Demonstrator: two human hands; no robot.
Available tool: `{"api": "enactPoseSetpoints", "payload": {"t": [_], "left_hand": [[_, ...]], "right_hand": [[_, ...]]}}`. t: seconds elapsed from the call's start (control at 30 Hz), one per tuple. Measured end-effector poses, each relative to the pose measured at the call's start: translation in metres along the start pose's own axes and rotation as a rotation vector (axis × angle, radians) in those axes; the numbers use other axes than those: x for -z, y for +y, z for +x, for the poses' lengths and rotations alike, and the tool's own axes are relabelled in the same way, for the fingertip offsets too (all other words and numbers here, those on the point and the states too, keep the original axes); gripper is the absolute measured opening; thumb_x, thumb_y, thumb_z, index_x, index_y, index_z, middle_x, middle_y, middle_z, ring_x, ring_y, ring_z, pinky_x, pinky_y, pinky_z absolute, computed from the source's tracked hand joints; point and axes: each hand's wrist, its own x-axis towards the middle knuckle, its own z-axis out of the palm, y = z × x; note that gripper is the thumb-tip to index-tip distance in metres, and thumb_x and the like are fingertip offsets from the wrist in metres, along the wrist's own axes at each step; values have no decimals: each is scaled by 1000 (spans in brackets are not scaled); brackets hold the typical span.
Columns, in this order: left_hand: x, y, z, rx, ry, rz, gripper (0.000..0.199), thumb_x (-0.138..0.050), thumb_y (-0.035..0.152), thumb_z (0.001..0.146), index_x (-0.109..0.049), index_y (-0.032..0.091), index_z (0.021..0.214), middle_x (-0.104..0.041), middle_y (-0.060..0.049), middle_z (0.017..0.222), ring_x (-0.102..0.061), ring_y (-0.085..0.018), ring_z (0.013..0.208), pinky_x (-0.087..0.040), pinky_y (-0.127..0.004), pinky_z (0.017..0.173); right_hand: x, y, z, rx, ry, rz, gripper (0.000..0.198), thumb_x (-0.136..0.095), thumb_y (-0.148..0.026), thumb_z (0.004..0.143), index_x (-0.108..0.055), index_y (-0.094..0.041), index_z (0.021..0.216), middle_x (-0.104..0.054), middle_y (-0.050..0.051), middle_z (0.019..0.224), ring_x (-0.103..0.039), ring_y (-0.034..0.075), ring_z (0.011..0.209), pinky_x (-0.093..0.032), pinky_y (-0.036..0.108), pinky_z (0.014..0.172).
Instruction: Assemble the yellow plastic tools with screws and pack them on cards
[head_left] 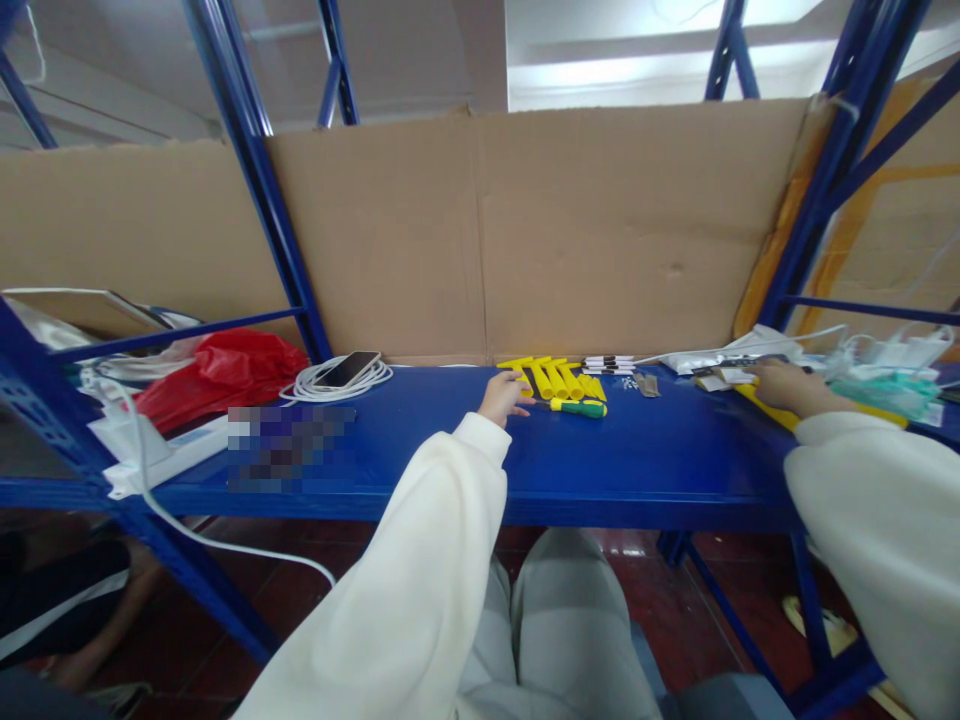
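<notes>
My left hand [504,398] rests on the blue table at the left end of a row of yellow plastic T-shaped parts [556,380], its fingers a little apart. Just right of its fingertips lies a screwdriver [581,408] with a green and yellow handle; whether they touch its shaft I cannot tell. My right hand [795,386] reaches to the table's right side, fingers bent at some small white and grey pieces [726,378]. What it grips there is too small to make out. A yellow strip-like thing [766,408] lies under that hand.
Small black-and-white pieces [607,365] and a little clear bag [646,384] lie right of the yellow parts. At left are a phone [349,369] on a coiled white cable [300,387], a red bag [225,375] and a power strip [180,450]. Cardboard [600,220] walls the back.
</notes>
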Motion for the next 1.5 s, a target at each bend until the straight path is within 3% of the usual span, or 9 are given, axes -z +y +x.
{"api": "enactPoseSetpoints", "payload": {"t": [0.1,0.37,0.5,0.6,0.77,0.93,1.27,1.4,1.5], "left_hand": [[0,2,-1,-14,22,1,34,-62,6,76,-68,12,109,-73,-9,84,-70,-17,62,-50,-22,50],[0,-5,9,-122,153,108,25,-58,3,75,-72,12,93,-74,-9,82,-69,-18,70,-52,-22,55],[-1,-13,11,-399,171,468,17,-69,11,77,-78,16,90,-77,-12,94,-73,-25,96,-58,-34,87],[-2,-14,6,-512,44,873,30,-68,23,84,-76,20,114,-72,-12,126,-62,-28,125,-47,-39,109],[0,-9,-1,-381,-210,1226,54,-43,38,100,-46,32,153,-33,-1,167,-27,-25,155,-31,-53,121],[2,-9,3,-355,-291,1242,53,-30,32,103,-44,39,154,-35,5,166,-26,-22,155,-26,-57,122],[7,2,-7,-318,121,1200,43,-45,19,94,-72,23,127,-69,-9,134,-64,-25,125,-48,-36,102],[7,10,-12,-275,286,1201,35,-46,23,94,-78,19,109,-75,-14,117,-69,-29,113,-49,-40,97],[6,9,-13,-349,300,1198,35,-45,22,94,-76,20,111,-74,-13,119,-67,-27,115,-48,-40,98]], "right_hand": [[21,-35,0,28,-139,55,47,-55,-3,84,-73,-8,127,-64,31,133,-68,36,114,-50,43,87],[31,-141,3,208,114,709,31,-53,-13,83,-81,-16,97,-80,11,92,-74,23,84,-57,35,84],[26,-189,1,209,154,1042,32,-50,-14,82,-78,-13,98,-79,11,92,-73,21,76,-59,35,78],[14,-212,-6,169,159,1156,33,-48,-12,81,-77,-13,98,-79,10,87,-72,18,71,-59,33,74],[-9,-220,-22,398,36,963,25,-57,-10,76,-79,-18,85,-79,6,82,-73,20,81,-58,31,83],[-12,-217,-29,384,-21,930,28,-55,-8,78,-80,-16,88,-78,7,82,-73,20,80,-58,32,82],[-3,-219,-34,297,-156,956,30,-53,-4,82,-79,-12,95,-78,9,83,-73,18,74,-59,31,81],[-6,-218,-32,309,-165,979,27,-56,-6,81,-79,-13,92,-78,7,79,-72,18,69,-60,31,78],[-7,-218,-31,310,-181,986,27,-55,-5,80,-79,-13,92,-77,6,75,-71,16,66,-60,28,72]]}}
